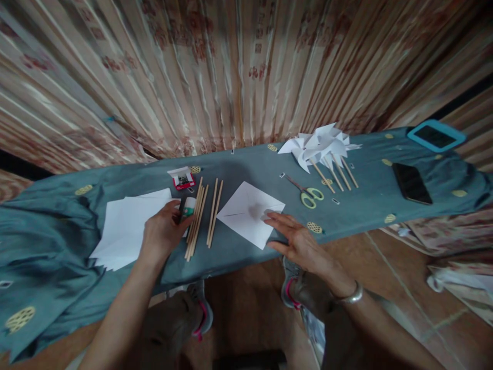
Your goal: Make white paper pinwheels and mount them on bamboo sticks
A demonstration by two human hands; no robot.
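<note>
By the table's [234,257] front edge, I expect paper [241,205] light, easily creased: take corners. Right hand [298,240] spread on it; left hand [164,228] at tube [189,206], can't tell if clamped.

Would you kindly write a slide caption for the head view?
Right hand on a creased paper square, left hand by the sticks, scissors and pinwheels right of the square.
</note>
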